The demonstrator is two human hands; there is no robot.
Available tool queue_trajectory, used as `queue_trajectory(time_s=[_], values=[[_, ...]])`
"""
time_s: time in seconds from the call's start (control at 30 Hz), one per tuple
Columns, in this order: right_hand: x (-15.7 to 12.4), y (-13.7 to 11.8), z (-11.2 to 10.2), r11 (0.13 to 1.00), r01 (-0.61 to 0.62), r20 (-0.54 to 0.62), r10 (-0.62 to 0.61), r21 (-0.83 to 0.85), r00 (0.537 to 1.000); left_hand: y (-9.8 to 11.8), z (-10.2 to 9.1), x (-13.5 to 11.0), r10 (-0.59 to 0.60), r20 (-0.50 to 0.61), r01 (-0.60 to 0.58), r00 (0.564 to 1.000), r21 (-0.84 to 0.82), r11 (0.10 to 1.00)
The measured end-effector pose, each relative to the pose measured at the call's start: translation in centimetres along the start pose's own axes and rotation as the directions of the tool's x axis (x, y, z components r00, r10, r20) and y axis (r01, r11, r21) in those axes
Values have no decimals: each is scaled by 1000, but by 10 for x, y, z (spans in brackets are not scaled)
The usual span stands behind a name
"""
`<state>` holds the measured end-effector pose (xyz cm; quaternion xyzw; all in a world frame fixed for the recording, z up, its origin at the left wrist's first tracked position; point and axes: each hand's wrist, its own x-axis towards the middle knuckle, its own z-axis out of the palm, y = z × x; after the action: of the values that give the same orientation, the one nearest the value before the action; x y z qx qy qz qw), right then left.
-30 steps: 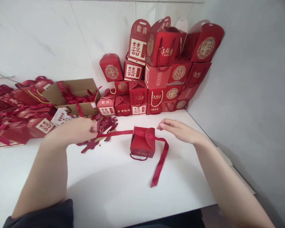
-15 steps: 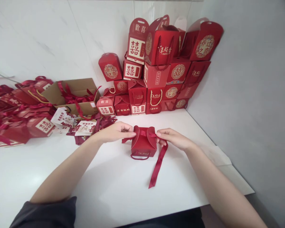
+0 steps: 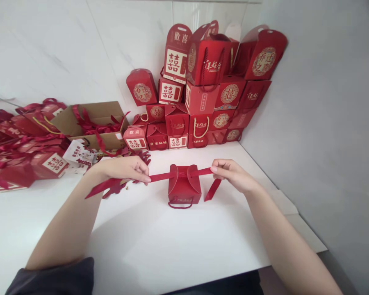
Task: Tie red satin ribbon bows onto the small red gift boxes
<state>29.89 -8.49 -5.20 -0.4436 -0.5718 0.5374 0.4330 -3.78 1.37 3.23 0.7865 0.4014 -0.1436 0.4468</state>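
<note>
The left hand (image 3: 129, 169) and right hand (image 3: 229, 174) each pinch a red ribbon (image 3: 160, 177), drawn fairly straight. Between them sits a small red box (image 3: 184, 191), the ribbon running across its top. Both hands have just moved outward from its flaps (image 3: 174, 180) — ribbon now reaches out both sides, its right end hanging shorter. Beyond the hands — stacked gift boxes (image 3: 203, 98).
</note>
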Motion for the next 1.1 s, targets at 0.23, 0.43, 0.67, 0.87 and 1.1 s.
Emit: queue_trajectory(time_s=[0.23,0.43,0.67,0.87,1.1], values=[[-4,-24,-13,972,105,-209,-61,209,976,6,-11,-21,282,-91,-290,955,-92,953],[7,-65,-10,893,247,-221,-173,377,960,31,-9,-9,580,-212,-616,786,-193,764],[23,-106,4,863,406,-214,-354,301,911,65,-5,-3,563,-519,-756,644,-320,570],[20,-114,21,809,504,-307,-417,303,855,94,16,-5,319,-797,-833,512,-372,409],[25,-107,50,774,269,-88,-268,574,959,102,35,13,292,-786,-835,545,-474,281]])
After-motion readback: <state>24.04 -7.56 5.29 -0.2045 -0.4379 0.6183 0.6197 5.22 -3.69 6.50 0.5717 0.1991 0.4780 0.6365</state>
